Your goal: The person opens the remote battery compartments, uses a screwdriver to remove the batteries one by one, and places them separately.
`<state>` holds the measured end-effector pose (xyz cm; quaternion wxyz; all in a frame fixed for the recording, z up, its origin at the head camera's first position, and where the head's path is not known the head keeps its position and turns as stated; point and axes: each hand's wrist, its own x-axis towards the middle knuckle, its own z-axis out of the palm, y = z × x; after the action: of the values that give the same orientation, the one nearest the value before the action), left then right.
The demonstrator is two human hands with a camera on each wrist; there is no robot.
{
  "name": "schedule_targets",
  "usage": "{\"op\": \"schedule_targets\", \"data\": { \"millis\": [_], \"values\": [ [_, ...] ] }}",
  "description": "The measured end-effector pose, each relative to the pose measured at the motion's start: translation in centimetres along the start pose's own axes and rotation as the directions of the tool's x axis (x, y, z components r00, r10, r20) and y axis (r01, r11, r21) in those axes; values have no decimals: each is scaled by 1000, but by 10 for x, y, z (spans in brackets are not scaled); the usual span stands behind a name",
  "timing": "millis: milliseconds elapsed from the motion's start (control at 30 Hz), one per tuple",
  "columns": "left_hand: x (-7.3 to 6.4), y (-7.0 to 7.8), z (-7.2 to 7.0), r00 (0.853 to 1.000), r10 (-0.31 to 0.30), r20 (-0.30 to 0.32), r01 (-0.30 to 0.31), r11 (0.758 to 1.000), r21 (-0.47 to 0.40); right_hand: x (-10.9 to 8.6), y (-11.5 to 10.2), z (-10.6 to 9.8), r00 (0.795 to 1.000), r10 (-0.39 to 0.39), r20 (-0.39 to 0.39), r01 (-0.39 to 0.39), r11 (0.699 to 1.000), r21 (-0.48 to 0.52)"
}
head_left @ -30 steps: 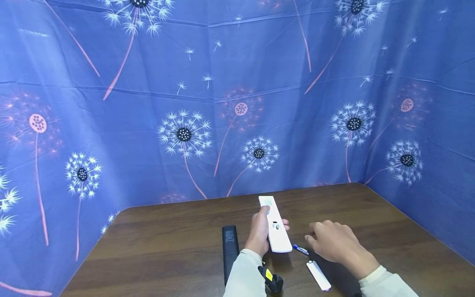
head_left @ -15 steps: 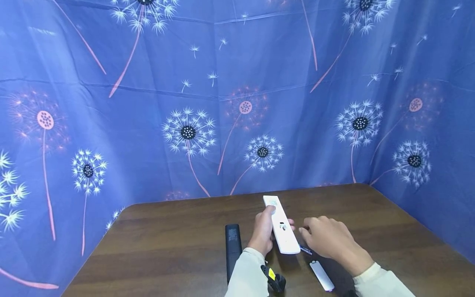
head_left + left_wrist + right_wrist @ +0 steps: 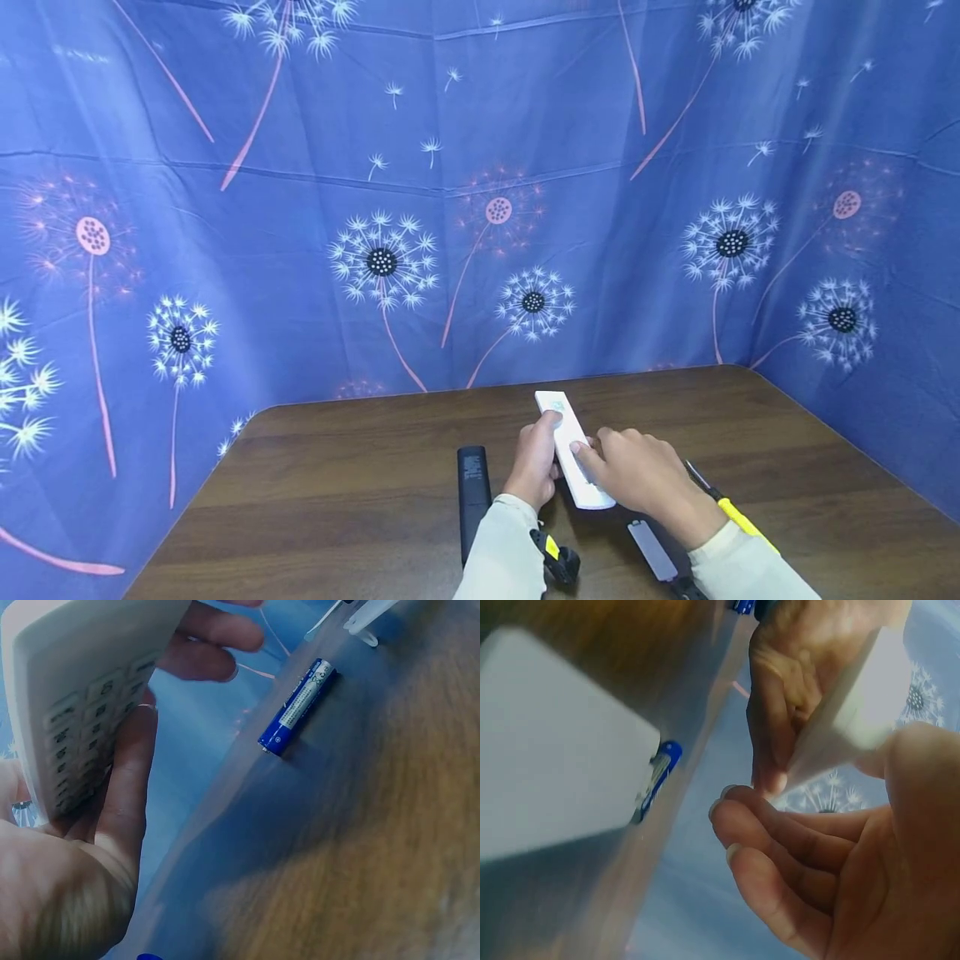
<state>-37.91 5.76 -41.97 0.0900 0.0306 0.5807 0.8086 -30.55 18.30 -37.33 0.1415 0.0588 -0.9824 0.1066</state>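
A white remote control, back side up in the head view, is gripped by my left hand, its thumb on the upper back. Rows of buttons show on its underside in the left wrist view. My right hand touches the remote from the right, thumb laid over its lower back. The right wrist view shows this hand's other fingers loosely bent beside the remote. That thumb and hand hide the battery opening. A blue battery lies on the table. The white battery cover rests below my right hand.
A black remote control lies left of my left forearm on the wooden table. A yellow-handled tool with a thin dark tip lies along my right forearm. Behind hangs a blue dandelion-print curtain.
My right hand has moved left onto the white remote and now covers its battery opening. The yellow-handled tool has come out from behind the right arm. My left hand keeps its hold.
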Motion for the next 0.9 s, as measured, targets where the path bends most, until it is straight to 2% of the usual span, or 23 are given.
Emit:
{"op": "schedule_targets", "data": {
  "millis": [333,667,900],
  "values": [
    [-1,0,3,999,21,49,-19,999,-50,0,-5,1,1000,15,-4,-15,1000,11],
    [3,-4,-1,1000,8,28,-8,1000,-6,2,-7,7,1000,5,14,-5,999,34],
    [1,-2,-5,1000,24,16,-24,1000,5,4,-13,8,1000,-12,-22,12,1000,8]
  ]
}}
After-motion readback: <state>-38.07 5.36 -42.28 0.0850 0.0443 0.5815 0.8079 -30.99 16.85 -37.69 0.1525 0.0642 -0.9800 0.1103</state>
